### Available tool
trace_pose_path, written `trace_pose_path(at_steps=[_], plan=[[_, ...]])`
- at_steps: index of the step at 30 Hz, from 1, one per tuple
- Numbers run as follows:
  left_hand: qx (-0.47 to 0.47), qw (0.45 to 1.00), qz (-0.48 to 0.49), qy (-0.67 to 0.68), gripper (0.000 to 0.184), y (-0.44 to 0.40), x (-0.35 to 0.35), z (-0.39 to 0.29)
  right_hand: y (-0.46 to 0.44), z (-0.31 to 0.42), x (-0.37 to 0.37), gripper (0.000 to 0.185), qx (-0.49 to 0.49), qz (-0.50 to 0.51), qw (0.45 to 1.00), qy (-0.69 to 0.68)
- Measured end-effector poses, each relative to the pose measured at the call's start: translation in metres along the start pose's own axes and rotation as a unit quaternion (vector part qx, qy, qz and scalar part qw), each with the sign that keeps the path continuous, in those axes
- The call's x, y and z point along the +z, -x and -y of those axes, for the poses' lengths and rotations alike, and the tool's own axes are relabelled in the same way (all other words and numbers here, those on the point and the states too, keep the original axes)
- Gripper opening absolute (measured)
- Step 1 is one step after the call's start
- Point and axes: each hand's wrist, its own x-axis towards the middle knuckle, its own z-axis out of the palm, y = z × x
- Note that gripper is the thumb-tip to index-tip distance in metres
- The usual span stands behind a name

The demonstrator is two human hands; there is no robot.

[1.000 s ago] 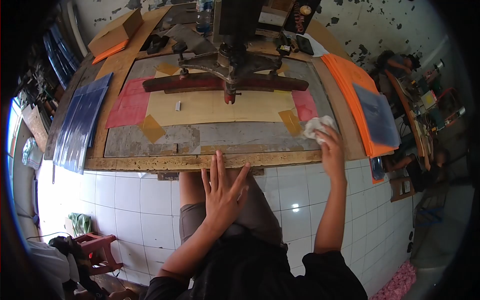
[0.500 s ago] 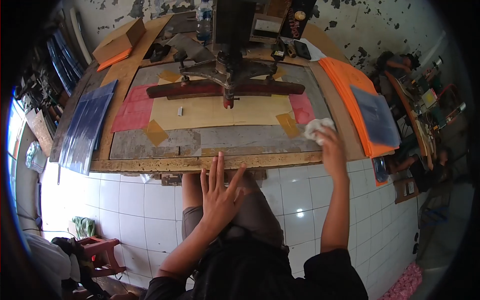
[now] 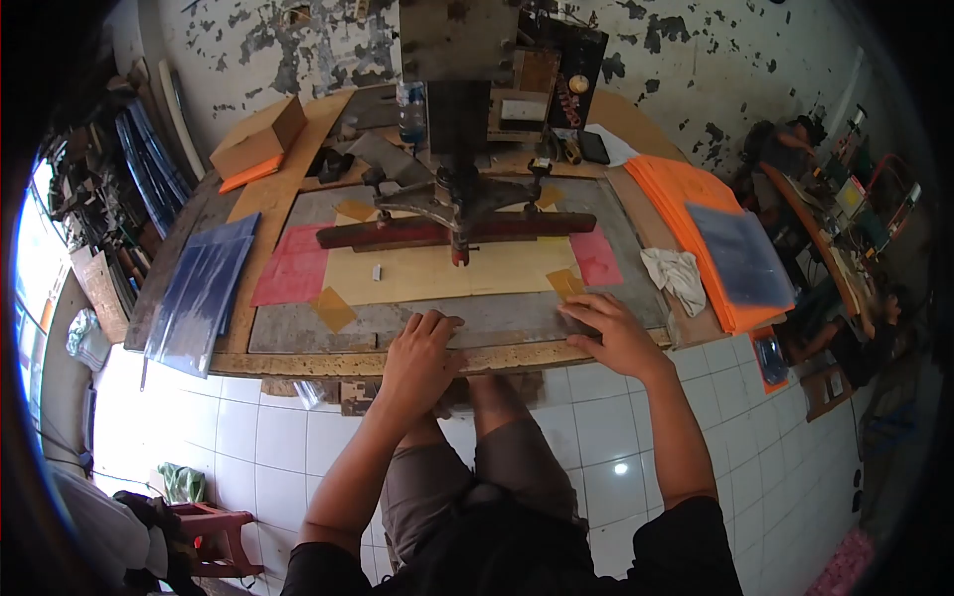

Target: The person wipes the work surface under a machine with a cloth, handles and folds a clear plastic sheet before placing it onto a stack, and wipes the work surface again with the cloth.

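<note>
My left hand (image 3: 421, 360) rests at the wooden front edge (image 3: 298, 364) of the table, fingers loosely bent and apart from the thumb, holding nothing. Over the front right of the grey metal plate (image 3: 477, 323) is my right hand (image 3: 618, 336), its fingers and thumb spread and nothing between them. Just beyond its fingertips lies a brown tape piece (image 3: 565, 284) at the corner of a yellow sheet (image 3: 427, 281). A crumpled white cloth (image 3: 676, 278) sits to the right of that hand. Above the sheet hangs a press head with a dark red bar (image 3: 397, 232).
Blue clear plastic sheets (image 3: 204, 288) lie at the left edge. At the right is a stack of orange sheets (image 3: 666, 189) with clear plastic (image 3: 740, 253) on top. A cardboard box (image 3: 260, 137) and a water bottle (image 3: 411, 114) stand behind. Another person (image 3: 795, 149) sits at far right.
My right hand has let go of the white cloth, which now lies on the table's right side, and has moved left. My left hand's fingers went from stretched to bent. The camera view has shifted.
</note>
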Motion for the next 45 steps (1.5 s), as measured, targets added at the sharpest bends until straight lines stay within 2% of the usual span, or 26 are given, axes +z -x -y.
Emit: trace_pose_path(at_steps=[3,6,9,10,12,14,17,20,22,23,24,26,27,28,29,32,35,41,45], plan=[[0.04,0.998,0.046,0.023,0.023,-0.014,-0.013,0.013,-0.016,0.005,-0.019,0.048,0.074,0.076,0.989,-0.1],[0.004,0.983,0.149,0.104,0.028,-0.032,-0.052,0.01,-0.03,0.001,-0.031,0.032,-0.007,0.082,0.996,0.02],[0.079,0.979,0.018,0.187,0.023,-0.06,-0.11,0.013,-0.059,0.012,-0.079,0.024,-0.07,-0.013,0.988,-0.134],[0.059,0.967,-0.022,0.247,0.022,-0.071,-0.129,0.013,-0.068,0.032,-0.104,0.019,-0.045,-0.042,0.973,-0.224],[0.04,0.936,-0.106,0.334,0.021,-0.092,-0.168,-0.004,-0.085,0.048,-0.148,0.024,-0.028,-0.116,0.964,-0.238],[0.06,0.912,-0.187,0.36,0.022,-0.11,-0.2,-0.02,-0.111,0.058,-0.168,0.034,-0.095,-0.259,0.903,-0.331],[0.097,0.89,-0.274,0.351,0.023,-0.132,-0.225,-0.024,-0.139,0.089,-0.193,0.042,-0.139,-0.381,0.828,-0.387],[0.08,0.874,-0.32,0.357,0.028,-0.149,-0.238,-0.027,-0.16,0.098,-0.191,0.044,-0.132,-0.44,0.805,-0.375],[0.115,0.863,-0.342,0.353,0.032,-0.156,-0.242,-0.021,-0.175,0.098,-0.181,0.045,-0.137,-0.46,0.792,-0.377],[0.129,0.858,-0.351,0.353,0.035,-0.157,-0.242,-0.017,-0.18,0.097,-0.175,0.046,-0.135,-0.467,0.788,-0.377],[0.129,0.857,-0.351,0.354,0.049,-0.156,-0.244,-0.013,-0.185,0.096,-0.171,0.043,-0.142,-0.472,0.785,-0.375],[0.156,0.835,-0.378,0.368,0.058,-0.16,-0.235,-0.007,-0.192,0.094,-0.163,0.036,-0.152,-0.482,0.779,-0.37],[0.174,0.823,-0.392,0.373,0.062,-0.162,-0.233,-0.006,-0.192,0.091,-0.164,0.032,-0.141,-0.477,0.798,-0.339],[0.142,0.84,-0.387,0.351,0.065,-0.156,-0.234,-0.007,-0.189,0.087,-0.166,0.028,-0.126,-0.472,0.817,-0.308],[0.137,0.84,-0.396,0.346,0.061,-0.153,-0.235,-0.01,-0.186,0.086,-0.167,0.023,-0.109,-0.464,0.834,-0.277],[0.132,0.837,-0.406,0.342,0.052,-0.151,-0.231,-0.013,-0.186,0.09,-0.167,0.014,-0.107,-0.473,0.83,-0.277],[0.148,0.835,-0.395,0.353,0.048,-0.157,-0.229,-0.006,-0.191,0.077,-0.165,0.016,-0.122,-0.477,0.83,-0.261],[0.122,0.86,-0.354,0.347,0.044,-0.171,-0.232,0.016,-0.207,0.059,-0.16,0.022,-0.132,-0.419,0.829,-0.347],[0.118,0.843,-0.378,0.365,0.053,-0.185,-0.228,0.025,-0.219,0.053,-0.156,0.028,-0.15,-0.399,0.819,-0.384]])
